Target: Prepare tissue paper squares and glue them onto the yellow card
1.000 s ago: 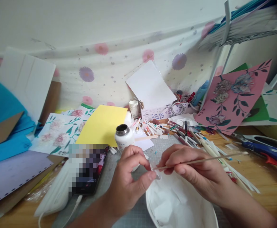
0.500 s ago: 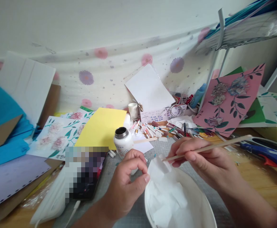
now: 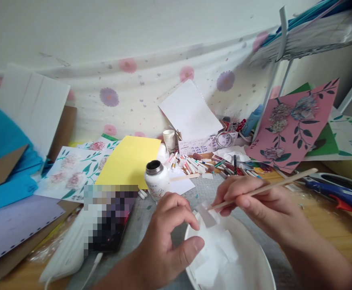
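My right hand grips a thin wooden stick, slanted with its lower tip against a small piece of thin white paper. That piece is above the far rim of a white bowl. Inside the bowl lie several loose white paper pieces. At the bowl's left side is my left hand, its thumb and forefinger apart, with nothing seen between them. The forefinger's tip is close to the paper at the stick; whether it touches is unclear.
Behind my left hand stands an uncapped white bottle. A phone lies left, with a white cable. Markers and paper cups are farther back. At right are a blue glue gun and a pink flower picture.
My left thumb and forefinger have parted, and that hand has shifted slightly right. The small paper at the stick's tip now slants differently. My right hand still holds the stick.
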The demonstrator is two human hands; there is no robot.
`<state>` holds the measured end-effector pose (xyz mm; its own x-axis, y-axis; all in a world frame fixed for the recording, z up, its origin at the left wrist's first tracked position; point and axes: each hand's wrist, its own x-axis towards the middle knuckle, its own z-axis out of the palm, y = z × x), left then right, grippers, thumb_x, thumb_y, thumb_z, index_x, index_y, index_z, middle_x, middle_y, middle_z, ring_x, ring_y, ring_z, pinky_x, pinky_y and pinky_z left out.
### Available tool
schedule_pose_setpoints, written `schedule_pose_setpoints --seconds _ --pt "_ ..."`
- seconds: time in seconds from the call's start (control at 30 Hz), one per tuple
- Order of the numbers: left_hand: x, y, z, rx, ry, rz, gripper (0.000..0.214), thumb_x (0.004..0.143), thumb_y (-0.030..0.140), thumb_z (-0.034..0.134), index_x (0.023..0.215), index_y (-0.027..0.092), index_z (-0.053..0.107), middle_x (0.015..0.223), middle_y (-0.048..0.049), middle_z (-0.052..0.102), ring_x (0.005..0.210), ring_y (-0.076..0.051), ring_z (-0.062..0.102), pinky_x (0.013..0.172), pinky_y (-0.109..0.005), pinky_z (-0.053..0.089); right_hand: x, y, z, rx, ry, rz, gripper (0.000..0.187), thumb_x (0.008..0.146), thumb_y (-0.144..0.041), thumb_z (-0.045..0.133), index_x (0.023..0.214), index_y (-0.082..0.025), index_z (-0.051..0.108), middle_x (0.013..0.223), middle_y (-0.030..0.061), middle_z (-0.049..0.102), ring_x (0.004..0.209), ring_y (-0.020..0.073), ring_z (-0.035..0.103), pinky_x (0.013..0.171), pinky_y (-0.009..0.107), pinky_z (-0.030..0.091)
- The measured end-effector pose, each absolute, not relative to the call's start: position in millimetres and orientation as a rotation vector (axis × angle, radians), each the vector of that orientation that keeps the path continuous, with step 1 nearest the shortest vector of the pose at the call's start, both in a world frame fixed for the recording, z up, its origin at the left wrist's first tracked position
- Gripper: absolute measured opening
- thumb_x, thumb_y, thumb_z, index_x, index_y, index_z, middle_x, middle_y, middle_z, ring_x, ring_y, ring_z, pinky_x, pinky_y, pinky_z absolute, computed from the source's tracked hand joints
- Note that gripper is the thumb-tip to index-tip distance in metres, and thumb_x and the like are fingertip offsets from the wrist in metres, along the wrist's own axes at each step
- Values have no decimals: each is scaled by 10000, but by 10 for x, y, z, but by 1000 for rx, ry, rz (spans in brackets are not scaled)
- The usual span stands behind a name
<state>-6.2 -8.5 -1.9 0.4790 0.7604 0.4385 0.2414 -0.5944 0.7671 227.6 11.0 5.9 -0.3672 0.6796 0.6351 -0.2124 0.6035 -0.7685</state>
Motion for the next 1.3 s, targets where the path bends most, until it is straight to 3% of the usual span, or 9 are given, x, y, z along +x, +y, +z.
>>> schedule_pose_setpoints --seconds 0.1,0.23,0.5,0.67,0.87,1.3 --pt "-64 -71 -43 2040 800 1133 221 894 369 632 781 181 651 831 -32 528 840 -205 538 776 -323 408 2192 62 77 -374 -1807 937 228 997 -253 569 941 -163 771 864 74 709 897 181 686 800 280 578" --pt "-41 -59 -79 1920 794 1140 347 877 498 653 736 181 630 803 -27 547 807 -195 552 739 -300 415 2121 26 101 -339 -1851 919 220 1005 -248 551 960 -150 743 867 87 714 892 184 695 790 297 577" --pt "-21 -57 -84 1826 878 1126 129 797 183 656 691 188 582 801 -16 572 794 -179 552 731 -284 405 2074 32 68 -340 -1814 940 211 997 -251 563 986 -174 759 879 86 712 905 200 691 798 324 574" --pt "-21 -54 -71 1796 824 1100 126 789 161 626 678 188 573 778 -7 545 776 -175 540 725 -287 397 2089 45 69 -330 -1782 970 215 996 -243 567 973 -173 769 878 78 709 900 186 687 803 295 569" --pt "-39 -32 -97 1723 795 1058 136 808 270 688 744 187 600 841 -13 574 828 -188 542 780 -303 388 2098 23 69 -324 -1825 929 189 1000 -240 557 1012 -190 739 888 77 706 909 196 686 798 318 572" --pt "-37 -18 -79 1686 773 1025 89 784 218 644 706 183 620 778 -11 545 771 -180 528 752 -311 391 2223 90 52 -403 -1689 972 187 969 -254 608 945 -210 788 862 80 730 872 209 706 732 306 622"
